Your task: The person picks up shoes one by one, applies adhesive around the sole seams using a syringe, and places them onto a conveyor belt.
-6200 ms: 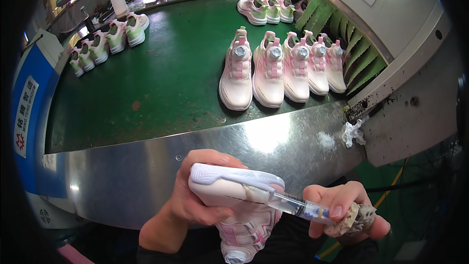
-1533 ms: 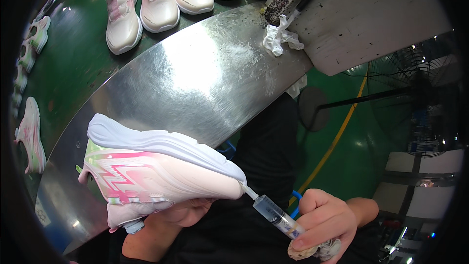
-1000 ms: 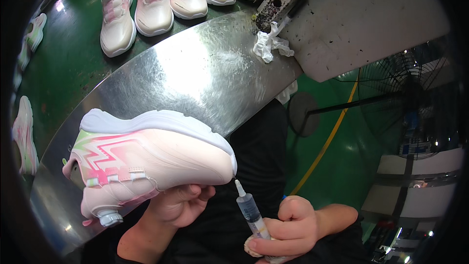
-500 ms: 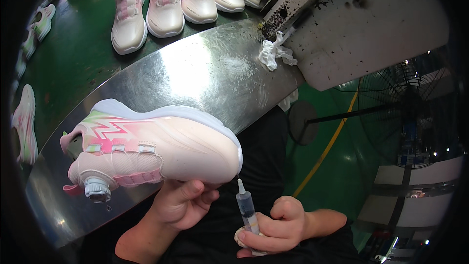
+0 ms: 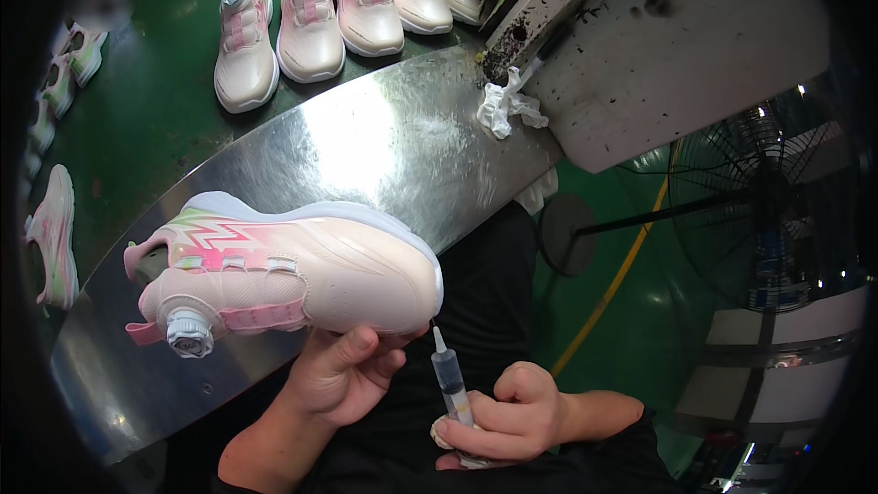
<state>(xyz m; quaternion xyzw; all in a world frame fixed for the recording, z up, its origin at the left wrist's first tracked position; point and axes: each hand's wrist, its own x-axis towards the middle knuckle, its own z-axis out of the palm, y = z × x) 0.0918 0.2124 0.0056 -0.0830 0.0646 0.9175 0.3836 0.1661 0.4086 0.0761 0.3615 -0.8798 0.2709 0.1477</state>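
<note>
A pale pink and cream sneaker (image 5: 357, 261) with a white sole and a dial on its tongue lies on its side, held over a metal work surface. My left hand (image 5: 343, 375) grips it from below near the toe, fingers partly hidden behind the shoe. My right hand (image 5: 503, 425) is closed around a clear syringe (image 5: 448, 373) with dark-looking liquid inside. The syringe's thin tip points up at the sole edge by the toe; whether it touches cannot be made out. A crumpled whitish wad (image 5: 442, 434) is pinched along with the syringe.
Several matching sneakers (image 5: 311, 32) stand in a row on the green surface beyond the metal plate (image 5: 439, 128). More shoes (image 5: 57, 238) lie at the far left. White crumpled tissue (image 5: 508, 105) sits beside a grey, stained panel (image 5: 677, 55). A black stand fan (image 5: 759, 192) is at the right.
The sneaker has tilted slightly, showing more of its upper, and its toe has shifted a little left. The syringe and my right hand have moved slightly left with it.
</note>
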